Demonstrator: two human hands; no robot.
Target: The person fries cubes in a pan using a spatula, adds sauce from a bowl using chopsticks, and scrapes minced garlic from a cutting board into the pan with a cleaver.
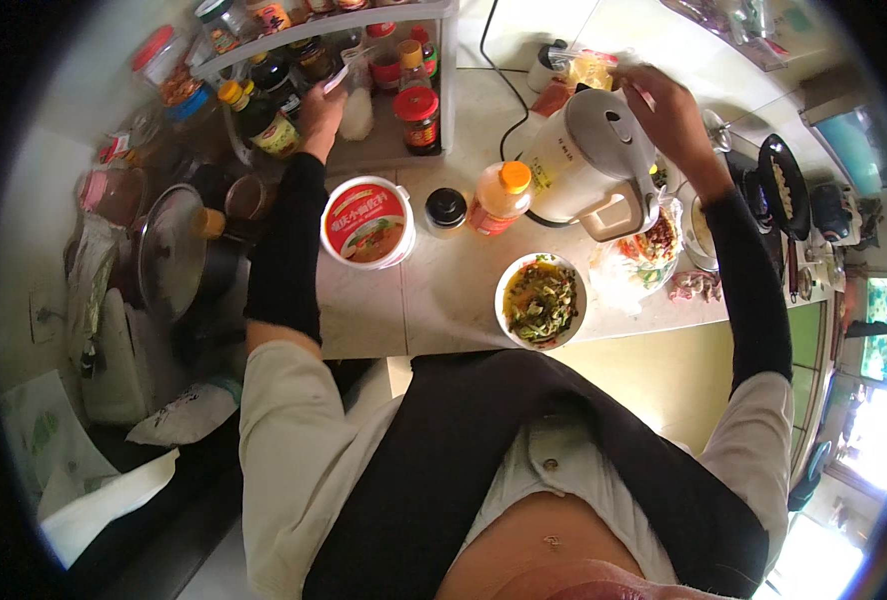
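Note:
My left hand (pixel 322 114) reaches into a plastic shelf rack (pixel 449 82), its fingers closed on a small pale flat object (pixel 336 79) whose kind I cannot make out. Beside that hand stand a clear pouch of white grains (pixel 356 115) and a dark sauce bottle with a yellow cap (pixel 267 126). Behind a soy milk maker (pixel 575 161), my right hand (pixel 657 109) is at a clear plastic bag with yellow contents (pixel 590 71); its fingertips are partly hidden. Nearest me, a white bowl of chopped greens in oily broth (pixel 541 300) sits at the counter edge.
A seasoning tub with a red label (pixel 366 223), a black-lidded jar (pixel 446 210) and an orange-capped bottle (pixel 500 196) stand mid-counter. Right of the soy milk maker lies a plastic bag of food (pixel 650 251). Farther right is a black frying pan (pixel 785 187); at left, a lidded pot (pixel 177 255).

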